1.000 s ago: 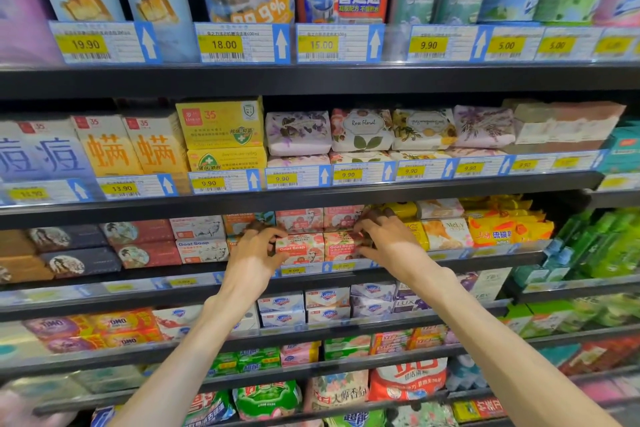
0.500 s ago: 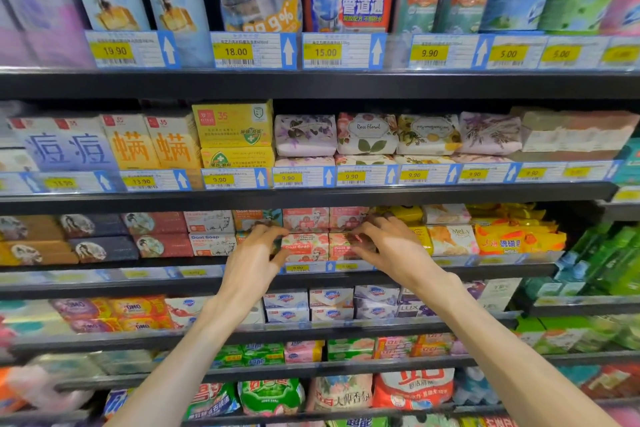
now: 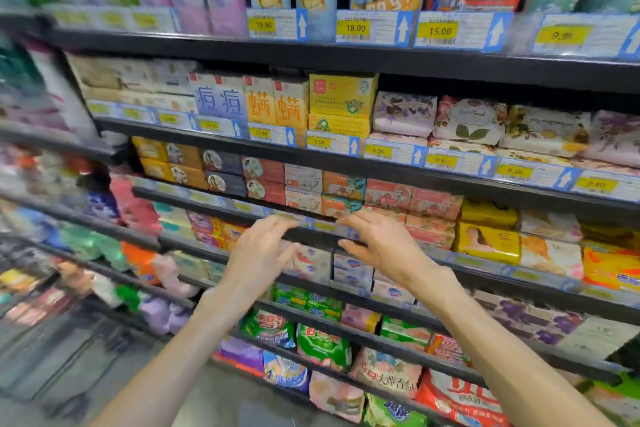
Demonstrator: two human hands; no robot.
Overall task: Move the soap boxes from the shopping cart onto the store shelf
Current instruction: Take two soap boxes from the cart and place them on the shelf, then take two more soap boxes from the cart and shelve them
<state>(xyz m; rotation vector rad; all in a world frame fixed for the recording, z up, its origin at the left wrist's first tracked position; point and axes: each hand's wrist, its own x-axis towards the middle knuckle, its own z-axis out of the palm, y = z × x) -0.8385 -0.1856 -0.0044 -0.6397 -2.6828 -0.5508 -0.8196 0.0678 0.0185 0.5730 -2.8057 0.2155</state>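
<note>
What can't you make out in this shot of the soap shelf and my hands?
- Head view, left side: motion blur smears the packs there; no labels readable.
- Small print on the price tags: too small and blurred.
- Shopping cart: not in view.
- Left hand and right hand hold nothing; whether their fingertips touch the shelf edge is unclear.

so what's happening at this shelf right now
A person is stocking a black metal store shelf. Both hands are empty with fingers relaxed: the left hand and right hand hover just in front of the row of pink soap boxes, touching nothing. No cart is in view.
</note>
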